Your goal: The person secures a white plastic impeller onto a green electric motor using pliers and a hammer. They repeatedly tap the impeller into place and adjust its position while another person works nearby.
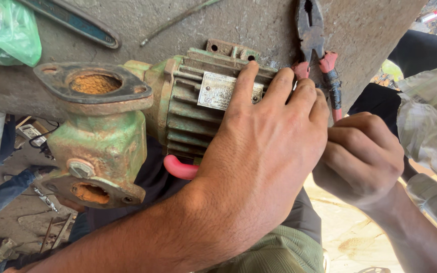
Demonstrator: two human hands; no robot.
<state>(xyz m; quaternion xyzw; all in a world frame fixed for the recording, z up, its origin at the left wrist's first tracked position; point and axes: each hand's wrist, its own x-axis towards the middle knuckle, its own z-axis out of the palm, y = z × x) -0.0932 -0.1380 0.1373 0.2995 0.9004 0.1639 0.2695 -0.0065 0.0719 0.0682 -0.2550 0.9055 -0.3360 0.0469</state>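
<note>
Green plastic bag [3, 30] at the slab's [259, 20] top-left corner. Rusty green pump motor [142, 116] lies against the concrete slab's near edge, flange openings facing up and outward. Left hand [264, 151] lies flat on the finned housing, fingers [241, 91] spread. Pliers [312, 35], red-handled, rest on the slab above. Right hand [360, 156] clenched at the motor's right end; what it pinches cannot be told.

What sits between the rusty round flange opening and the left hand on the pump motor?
In the head view, the green ribbed motor casing with its metal nameplate lies between the flange opening and the left hand.
</note>
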